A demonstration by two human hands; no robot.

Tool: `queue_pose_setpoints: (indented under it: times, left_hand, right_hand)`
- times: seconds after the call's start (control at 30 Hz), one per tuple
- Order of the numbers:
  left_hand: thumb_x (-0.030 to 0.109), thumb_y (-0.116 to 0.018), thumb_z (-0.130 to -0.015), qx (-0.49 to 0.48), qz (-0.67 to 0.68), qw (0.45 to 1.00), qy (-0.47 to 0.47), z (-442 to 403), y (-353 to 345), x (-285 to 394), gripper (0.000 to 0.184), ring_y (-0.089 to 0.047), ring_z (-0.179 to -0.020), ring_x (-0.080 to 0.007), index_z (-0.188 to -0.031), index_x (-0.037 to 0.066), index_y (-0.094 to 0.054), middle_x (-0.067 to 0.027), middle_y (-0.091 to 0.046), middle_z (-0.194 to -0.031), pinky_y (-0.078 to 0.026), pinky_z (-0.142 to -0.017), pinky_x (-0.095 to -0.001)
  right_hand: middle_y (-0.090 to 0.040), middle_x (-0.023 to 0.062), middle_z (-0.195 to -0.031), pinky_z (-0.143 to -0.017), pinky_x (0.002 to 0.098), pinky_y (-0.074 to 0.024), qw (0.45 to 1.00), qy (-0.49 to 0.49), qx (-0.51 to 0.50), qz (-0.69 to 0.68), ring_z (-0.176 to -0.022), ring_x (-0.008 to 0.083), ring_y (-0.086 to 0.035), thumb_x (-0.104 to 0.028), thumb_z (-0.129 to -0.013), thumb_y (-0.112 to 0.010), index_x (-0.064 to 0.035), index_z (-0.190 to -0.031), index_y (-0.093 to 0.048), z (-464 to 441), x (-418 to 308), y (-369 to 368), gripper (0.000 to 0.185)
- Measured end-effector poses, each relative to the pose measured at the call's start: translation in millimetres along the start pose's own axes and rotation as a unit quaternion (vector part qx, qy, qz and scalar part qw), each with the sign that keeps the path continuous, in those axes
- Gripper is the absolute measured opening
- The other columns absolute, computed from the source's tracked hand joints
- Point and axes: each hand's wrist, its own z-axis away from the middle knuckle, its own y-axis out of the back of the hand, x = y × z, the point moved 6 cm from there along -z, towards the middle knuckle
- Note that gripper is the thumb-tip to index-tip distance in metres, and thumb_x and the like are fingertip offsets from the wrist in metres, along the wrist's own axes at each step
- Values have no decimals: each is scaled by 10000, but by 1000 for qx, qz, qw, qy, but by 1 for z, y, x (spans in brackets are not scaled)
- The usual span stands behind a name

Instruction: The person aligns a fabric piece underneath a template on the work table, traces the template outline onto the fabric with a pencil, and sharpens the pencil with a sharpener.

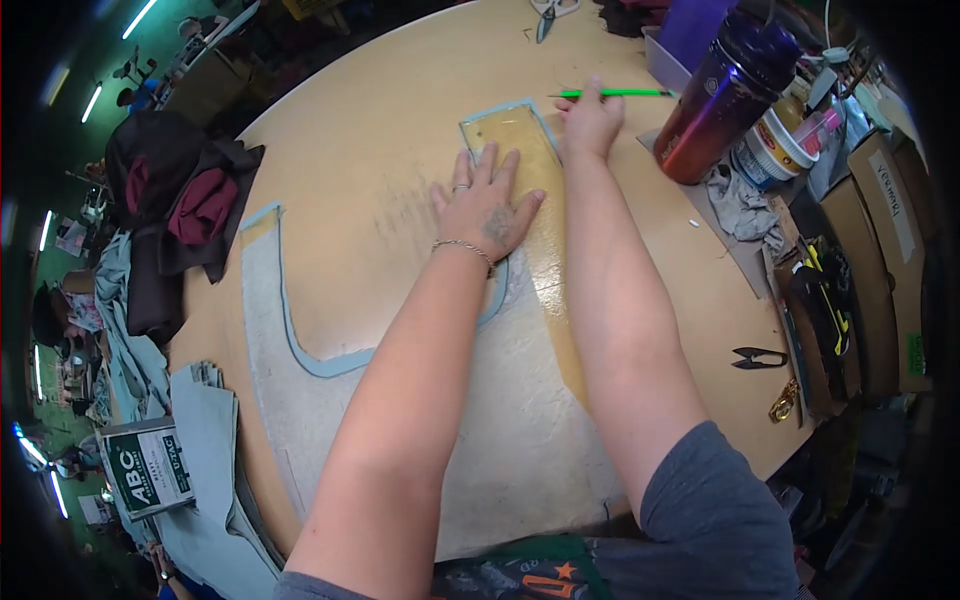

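Observation:
My left hand [485, 210] lies flat with spread fingers near the top of a worn grey pattern template [510, 410], whose right strip looks yellowed and taped. Pale blue fabric [328, 366] shows from under the template along its curved inner edge and at both top ends. Just right of the template's upper end, my right hand [592, 125] is closed around a slim green pencil [635, 92], held roughly level. The right wrist and forearm lie along the template's right edge. A ring and a bracelet are on the left hand and wrist.
On the right stand a purple-red tumbler [715, 105] and a white tub [768, 150], with thread snips [760, 357] and a gold clasp [784, 401] nearer. Scissors [546, 18] lie at the far edge. Dark cloth [150, 240] and stacked pale blue pieces [205, 420] occupy the left.

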Motion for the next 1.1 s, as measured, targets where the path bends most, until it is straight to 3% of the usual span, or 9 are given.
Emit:
queue_pose_setpoints:
  times: [0.1, 0.27, 0.57, 0.67, 0.77, 0.87, 1.0, 1.03, 1.1]
  left_hand:
    - [581, -402, -765, -31, -39, 999, 11, 0, 0, -2, 628, -127, -1285, -315, -1306, 287, -276, -25, -175, -1400, -132, -951, -607]
    - [635, -424, -715, -47, -83, 995, -5, -7, 7, -9, 690, -136, -1280, -326, -1307, 321, -261, -13, -168, -1402, -149, -919, -645]
    - [651, -497, -636, -12, -48, 999, 6, -11, 4, -15, 805, -148, -1280, -314, -1315, 297, -247, -6, -183, -1399, -156, -917, -644]
    - [639, -509, -629, -19, -53, 998, 15, -11, 5, -15, 811, -148, -1282, -308, -1314, 290, -248, -6, -189, -1397, -153, -927, -635]
    - [624, -514, -630, -22, -52, 998, 20, -11, 6, -15, 805, -147, -1283, -307, -1312, 282, -258, -7, -196, -1395, -146, -936, -627]
    - [619, -521, -623, -13, -43, 999, 16, -11, 5, -13, 804, -147, -1283, -304, -1307, 276, -274, -8, -199, -1394, -137, -941, -625]
    - [616, -523, -622, -14, -43, 999, 17, -10, 5, -15, 801, -151, -1283, -300, -1305, 273, -282, -2, -200, -1394, -139, -941, -624]
    - [615, -523, -622, -17, -45, 999, 15, -10, 5, -15, 801, -152, -1282, -299, -1305, 273, -281, 1, -200, -1393, -142, -940, -624]
    - [611, -517, -630, -15, -53, 998, 19, -10, 5, -15, 792, -158, -1280, -300, -1304, 268, -283, 3, -202, -1392, -146, -938, -624]
  right_hand:
    - [-568, 127, -705, -525, 315, -466, 958, 38, -223, 173, -544, 187, -580, -266, -834, -513, 3, -895, -470, 17, 17, -46, 280]
    - [-612, 136, -808, -691, 336, -464, 872, 125, -335, 335, -748, 232, -601, -334, -805, -532, -23, -938, -530, 13, 42, -87, 338]
    - [-610, 140, -813, -710, 354, -461, 852, 104, -378, 347, -768, 262, -594, -338, -798, -542, -34, -939, -539, 27, 40, -91, 335]
    - [-610, 95, -745, -606, 298, -471, 826, 191, -321, 422, -636, 168, -585, -304, -815, -541, -14, -916, -539, 15, 26, -82, 307]
    - [-608, 131, -762, -644, 341, -467, 848, 151, -283, 421, -687, 237, -598, -320, -810, -532, -8, -921, -537, -1, 18, -68, 331]
    - [-602, 167, -805, -686, 370, -457, 814, 218, -308, 441, -756, 297, -591, -336, -802, -532, -6, -935, -530, 32, 23, -91, 356]
    - [-585, 201, -881, -754, 388, -437, 813, 147, -345, 445, -855, 355, -555, -350, -799, -524, -12, -946, -534, 22, 31, -91, 369]
    - [-577, 231, -836, -701, 385, -450, 844, 190, -317, 390, -797, 368, -564, -172, -791, -540, -5, -956, -514, 21, 12, -84, 236]
    - [-584, 218, -776, -642, 390, -461, 849, 205, -286, 394, -731, 351, -579, -160, -785, -535, -10, -924, -525, 11, 3, -74, 204]
